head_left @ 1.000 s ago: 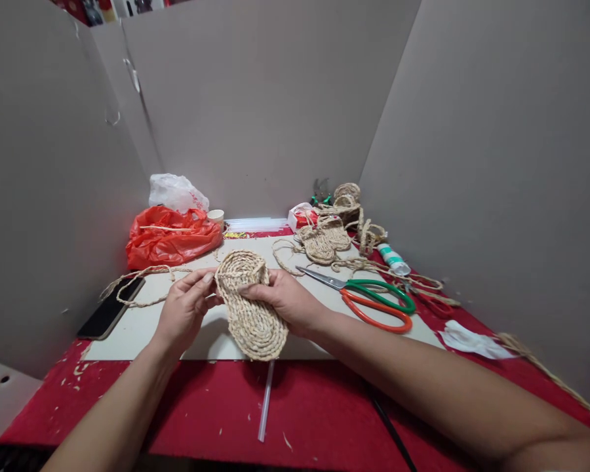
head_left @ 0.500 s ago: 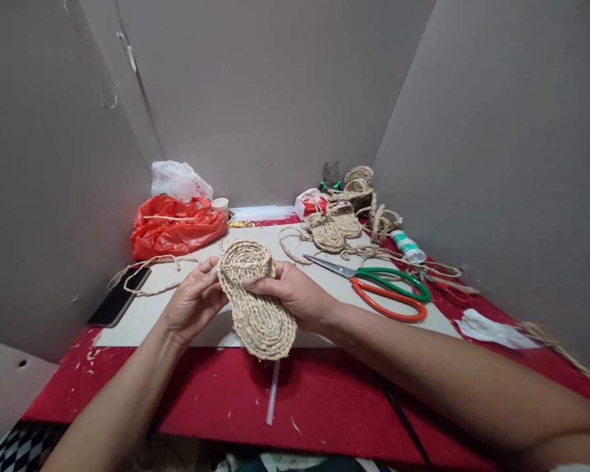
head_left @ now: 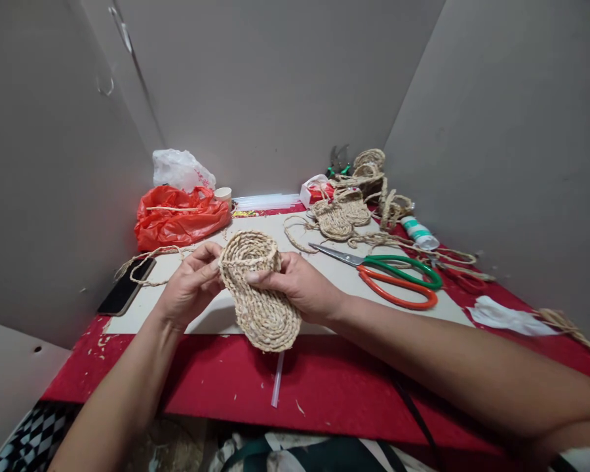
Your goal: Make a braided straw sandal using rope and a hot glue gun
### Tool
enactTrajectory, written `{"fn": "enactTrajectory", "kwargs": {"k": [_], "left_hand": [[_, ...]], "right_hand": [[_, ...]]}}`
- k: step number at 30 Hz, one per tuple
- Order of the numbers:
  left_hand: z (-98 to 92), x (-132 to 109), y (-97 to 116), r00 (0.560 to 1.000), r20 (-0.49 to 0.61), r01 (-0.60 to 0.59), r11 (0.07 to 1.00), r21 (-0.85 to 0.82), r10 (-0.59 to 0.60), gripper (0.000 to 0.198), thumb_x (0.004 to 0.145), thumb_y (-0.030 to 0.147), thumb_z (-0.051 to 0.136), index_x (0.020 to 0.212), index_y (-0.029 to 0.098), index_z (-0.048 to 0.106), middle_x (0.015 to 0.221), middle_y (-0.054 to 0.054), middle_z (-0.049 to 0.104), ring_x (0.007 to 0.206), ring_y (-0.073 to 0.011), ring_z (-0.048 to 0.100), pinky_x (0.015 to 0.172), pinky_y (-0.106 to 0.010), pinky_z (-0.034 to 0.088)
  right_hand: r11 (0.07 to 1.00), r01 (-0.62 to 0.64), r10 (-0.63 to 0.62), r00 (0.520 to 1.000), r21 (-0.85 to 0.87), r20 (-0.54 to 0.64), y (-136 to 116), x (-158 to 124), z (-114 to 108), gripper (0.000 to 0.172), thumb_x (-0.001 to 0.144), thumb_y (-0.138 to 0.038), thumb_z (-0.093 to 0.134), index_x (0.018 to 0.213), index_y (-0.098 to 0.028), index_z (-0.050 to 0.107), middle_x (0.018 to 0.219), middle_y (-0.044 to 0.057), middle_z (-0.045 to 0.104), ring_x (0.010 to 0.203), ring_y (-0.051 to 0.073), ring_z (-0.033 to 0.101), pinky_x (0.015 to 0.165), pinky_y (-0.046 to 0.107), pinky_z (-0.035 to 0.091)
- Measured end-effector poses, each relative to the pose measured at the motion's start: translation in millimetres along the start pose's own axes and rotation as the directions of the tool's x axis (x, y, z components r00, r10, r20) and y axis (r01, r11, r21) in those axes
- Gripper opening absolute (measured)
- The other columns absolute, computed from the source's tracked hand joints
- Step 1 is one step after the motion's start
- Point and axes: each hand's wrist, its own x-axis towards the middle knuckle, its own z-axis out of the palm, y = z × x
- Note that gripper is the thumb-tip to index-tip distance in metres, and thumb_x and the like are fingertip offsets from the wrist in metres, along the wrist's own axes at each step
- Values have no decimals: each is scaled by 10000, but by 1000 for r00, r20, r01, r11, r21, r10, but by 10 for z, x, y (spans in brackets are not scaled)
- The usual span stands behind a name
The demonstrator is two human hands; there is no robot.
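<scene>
A slipper-shaped piece of coiled straw braid (head_left: pixel 263 301) is held up over the front edge of the white board, its narrow middle between my hands. Its far end has a raised braided rim around a hollow, and the near end is a flat oval coil. My left hand (head_left: pixel 191 282) pinches the left side of the rim between thumb and fingers. On the other side my right hand (head_left: pixel 305 285) grips the piece, thumb lying across its top and the fingers hidden beneath. A clear plastic stick (head_left: pixel 277 380) shows below the piece on the red cloth.
Large scissors (head_left: pixel 373 269) with green and orange handles lie open on the white board (head_left: pixel 324 295). Behind them are straw pieces (head_left: pixel 339 216), rope coils and pliers (head_left: pixel 339 160). A phone (head_left: pixel 126 288), red plastic bag (head_left: pixel 181 219) and paper cup (head_left: pixel 223 195) are at left.
The far end of the straw slipper has tipped up, so more of its rim and hollow shows. Both hands keep their hold. The camera view has shifted slightly.
</scene>
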Motion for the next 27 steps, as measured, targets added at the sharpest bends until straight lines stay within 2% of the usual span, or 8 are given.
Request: {"fn": "enactTrajectory", "kwargs": {"k": [6,13,17,21,24,27], "left_hand": [[-11,-47,40,999,6,-50,993,103,49,235,648,286,822,762,192,641,730,6,611,644,-104,557,634,-219,483],[-21,-71,54,996,14,-90,983,161,89,239,641,296,826,769,188,656,711,-4,595,642,-109,542,613,-213,482],[-42,-8,-11,995,-39,-82,990,112,87,176,684,247,792,773,180,656,785,-3,626,712,-101,581,684,-205,498],[-54,54,-70,984,-126,-116,990,79,126,126,686,213,773,776,170,696,781,-4,669,700,-104,609,697,-227,511],[-48,48,-85,979,-116,-150,976,159,169,185,729,282,737,869,162,736,845,-55,715,761,-159,647,736,-292,529],[-1,13,-117,968,-78,-205,934,293,237,257,755,295,724,983,177,731,958,-72,724,864,-180,651,772,-288,523]], "right_hand": [[1000,21,-21,1000,12,19,-4,-53,43,281,553,-301,837,716,-124,691,593,-7,661,550,118,602,573,254,480],[998,-18,17,1000,52,13,9,-59,54,289,531,-292,841,706,-121,688,602,7,673,521,121,594,549,257,477],[998,20,-18,1000,57,-24,27,5,30,283,526,-252,836,727,-116,690,609,3,670,555,120,597,590,259,478],[997,72,-69,995,40,-67,34,72,-5,280,545,-225,817,771,-114,695,653,8,677,600,130,604,653,284,482],[995,101,-100,988,7,-114,41,108,-47,288,558,-227,805,801,-113,698,687,21,685,648,150,614,674,299,479],[986,160,-164,977,-44,-137,69,141,-89,288,576,-245,791,818,-115,705,707,29,691,687,167,623,691,307,479]]}}
